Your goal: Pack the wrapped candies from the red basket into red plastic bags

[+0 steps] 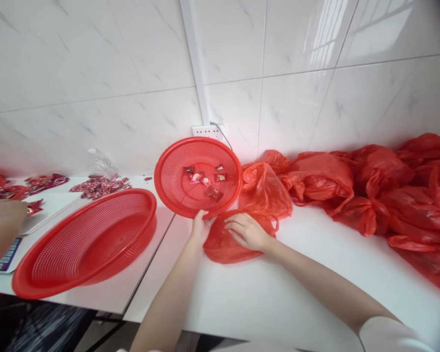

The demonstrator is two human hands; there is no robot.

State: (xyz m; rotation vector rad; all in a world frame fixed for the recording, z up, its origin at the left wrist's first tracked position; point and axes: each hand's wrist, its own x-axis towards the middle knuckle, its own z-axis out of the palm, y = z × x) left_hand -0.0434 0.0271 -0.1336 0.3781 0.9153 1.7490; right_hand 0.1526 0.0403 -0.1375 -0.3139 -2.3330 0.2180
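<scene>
My left hand [201, 227] grips the near rim of a round red plastic mesh basket [179, 201], its thumb on the edge. The basket is tilted towards me, and several small wrapped candies [214, 193] lie inside it. Just below the rim, a red plastic bag [223, 247] rests on the white table. Over this bag lies my right hand [246, 231], its fingers slightly bent and apart, touching the film. The bag's mouth and contents cannot be made out.
A larger red basket [113, 234] stands tilted at left. Beyond it are a pile of wrapped pieces [99, 187] and a clear plastic bottle [104, 164]. Another person's hand [7, 215] is at the far left. Red plastic bags [381, 195] are heaped along the right. A power strip [207, 131] sits behind.
</scene>
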